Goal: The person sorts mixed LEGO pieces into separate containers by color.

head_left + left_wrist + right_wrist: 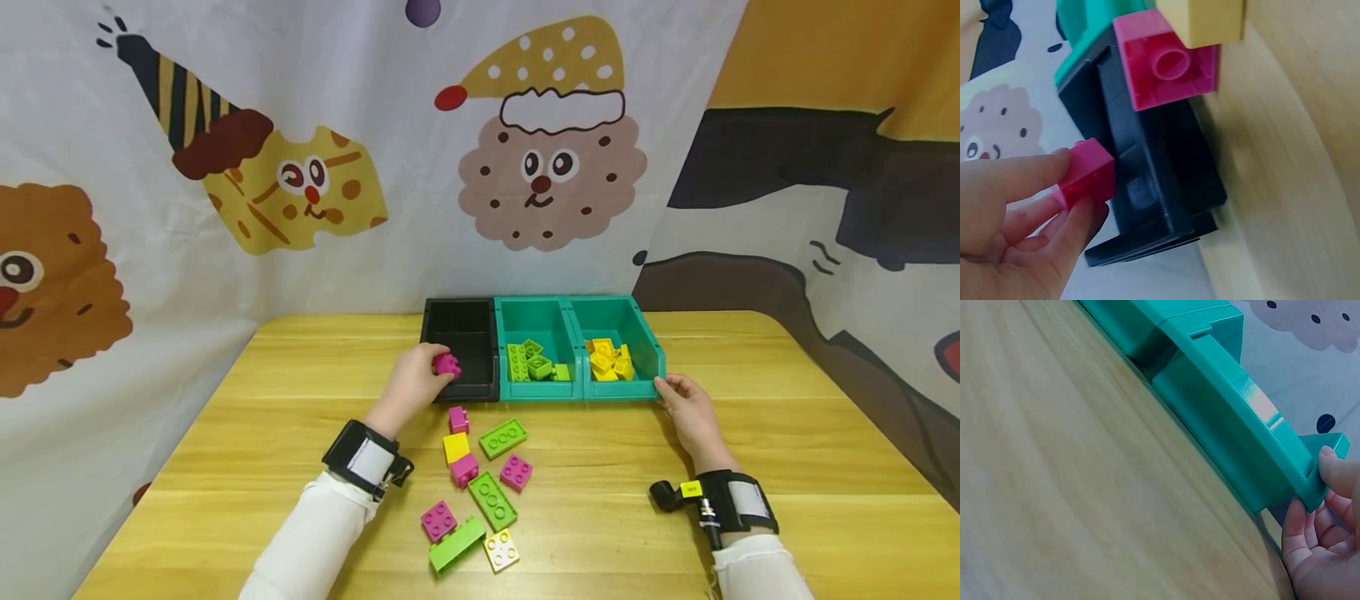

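My left hand (411, 379) pinches a pink toy brick (1090, 172) between thumb and fingers, at the front left of the black bin (459, 367). In the left wrist view the brick overlaps the bin's opening. My right hand (686, 408) grips the front right corner of the right teal bin (622, 390), thumb on one side and fingers on the other, as the right wrist view shows. Yellow bricks (603, 360) lie in that bin. Green bricks (536, 365) lie in the middle teal bin (534, 310).
In front of the bins, loose bricks lie on the wooden table (600, 500): pink bricks (516, 472), green bricks (492, 500), a yellow brick (456, 448) and a pale yellow brick (501, 550). A printed cloth (375, 275) hangs behind the bins.
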The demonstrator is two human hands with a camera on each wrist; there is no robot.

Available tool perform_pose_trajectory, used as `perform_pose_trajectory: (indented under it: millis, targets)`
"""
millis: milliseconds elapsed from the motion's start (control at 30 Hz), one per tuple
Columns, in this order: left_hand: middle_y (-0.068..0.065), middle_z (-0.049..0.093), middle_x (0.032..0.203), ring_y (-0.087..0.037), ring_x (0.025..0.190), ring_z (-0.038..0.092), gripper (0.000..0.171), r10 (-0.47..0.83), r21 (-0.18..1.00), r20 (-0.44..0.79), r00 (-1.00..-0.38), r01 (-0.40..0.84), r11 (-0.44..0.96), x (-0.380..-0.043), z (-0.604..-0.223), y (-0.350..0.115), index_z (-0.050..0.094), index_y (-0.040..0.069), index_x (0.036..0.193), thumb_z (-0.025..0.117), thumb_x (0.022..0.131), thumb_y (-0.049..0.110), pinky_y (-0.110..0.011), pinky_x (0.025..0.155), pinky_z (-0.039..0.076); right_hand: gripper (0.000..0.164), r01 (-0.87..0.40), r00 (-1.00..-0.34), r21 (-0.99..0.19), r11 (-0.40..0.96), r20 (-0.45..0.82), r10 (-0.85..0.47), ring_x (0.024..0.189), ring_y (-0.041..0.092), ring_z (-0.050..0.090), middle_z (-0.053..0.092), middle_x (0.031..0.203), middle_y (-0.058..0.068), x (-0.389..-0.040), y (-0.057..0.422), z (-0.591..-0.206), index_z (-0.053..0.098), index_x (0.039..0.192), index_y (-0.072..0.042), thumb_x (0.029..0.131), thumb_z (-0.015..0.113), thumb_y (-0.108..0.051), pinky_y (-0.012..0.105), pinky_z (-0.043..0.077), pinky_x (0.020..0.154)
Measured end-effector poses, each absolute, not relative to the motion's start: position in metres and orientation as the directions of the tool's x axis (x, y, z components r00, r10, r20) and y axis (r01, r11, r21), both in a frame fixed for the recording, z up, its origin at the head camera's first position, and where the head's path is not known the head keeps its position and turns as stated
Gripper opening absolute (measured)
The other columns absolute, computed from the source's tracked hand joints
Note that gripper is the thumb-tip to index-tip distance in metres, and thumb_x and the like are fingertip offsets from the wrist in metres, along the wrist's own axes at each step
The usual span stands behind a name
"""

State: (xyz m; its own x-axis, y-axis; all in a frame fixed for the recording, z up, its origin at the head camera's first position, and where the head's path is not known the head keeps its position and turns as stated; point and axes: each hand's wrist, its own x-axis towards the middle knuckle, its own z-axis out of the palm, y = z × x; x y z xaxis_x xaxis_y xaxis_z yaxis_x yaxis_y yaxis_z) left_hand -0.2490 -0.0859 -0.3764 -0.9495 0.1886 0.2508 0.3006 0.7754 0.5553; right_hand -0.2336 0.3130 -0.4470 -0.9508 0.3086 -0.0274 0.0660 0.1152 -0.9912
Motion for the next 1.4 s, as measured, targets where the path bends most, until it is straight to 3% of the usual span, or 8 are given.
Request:
perform_pose_trajectory:
  millis: [433,700,1100,1200,1400]
  targets:
    - [-0.019,0.066,0.105,-0.026,0.087,0.062,0.035,0.163,0.533,0.13,-0.978,0.207,0.82,-0.276,-0.386,-0.064,0.063,-0.005,0.113,0.071,0.082,0.008,-0.036,0.084,0.054,0.018,0.081,-0.951,-0.988,0.13,-0.038,0.306,0.081,0.001,0.047,0.05,0.083,-0.016,-0.234,0.314,-0.447,0.055,0.101,-0.014,0.094,0.057,-0.031,0.012,0.045,0.072]
    - [-0.018,0.067,0.1,-0.025,0.082,0.06,0.03,0.147,0.505,0.07,-0.987,0.162,0.848,-0.284,-0.387,-0.056,0.064,-0.004,0.109,0.069,0.082,0.006,-0.037,0.083,0.054,0.033,0.091,-0.952,-0.983,0.162,-0.038,0.305,0.082,0.001,0.046,0.049,0.086,-0.014,-0.234,0.312,-0.442,0.052,0.111,-0.005,0.094,0.055,-0.033,0.011,0.045,0.072]
    - [-0.014,0.068,0.089,-0.024,0.075,0.059,0.015,0.132,0.47,0.07,-0.989,0.149,0.87,-0.29,-0.391,-0.052,0.068,-0.002,0.094,0.066,0.08,0.003,-0.035,0.075,0.053,0.029,0.091,-0.95,-0.988,0.128,-0.047,0.309,0.083,0.001,0.046,0.049,0.087,-0.013,-0.234,0.313,-0.443,0.053,0.108,-0.008,0.093,0.056,-0.033,0.01,0.045,0.072]
    - [-0.016,0.068,0.097,-0.026,0.081,0.06,0.022,0.132,0.472,0.068,-0.989,0.148,0.869,-0.29,-0.392,-0.051,0.068,-0.002,0.102,0.066,0.081,0.003,-0.036,0.081,0.053,0.029,0.087,-0.95,-0.989,0.121,-0.046,0.308,0.083,0.002,0.046,0.049,0.088,-0.012,-0.233,0.313,-0.443,0.053,0.108,-0.008,0.093,0.057,-0.033,0.011,0.045,0.073]
    - [-0.019,0.059,0.126,-0.03,0.112,0.058,0.055,0.15,0.501,0.083,-0.985,0.171,0.848,-0.288,-0.387,-0.051,0.053,0.0,0.131,0.073,0.082,0.013,-0.04,0.102,0.043,0.021,0.086,-0.951,-0.989,0.124,-0.045,0.307,0.083,0.002,0.046,0.049,0.088,-0.013,-0.232,0.313,-0.444,0.054,0.103,-0.014,0.093,0.057,-0.033,0.011,0.045,0.073]
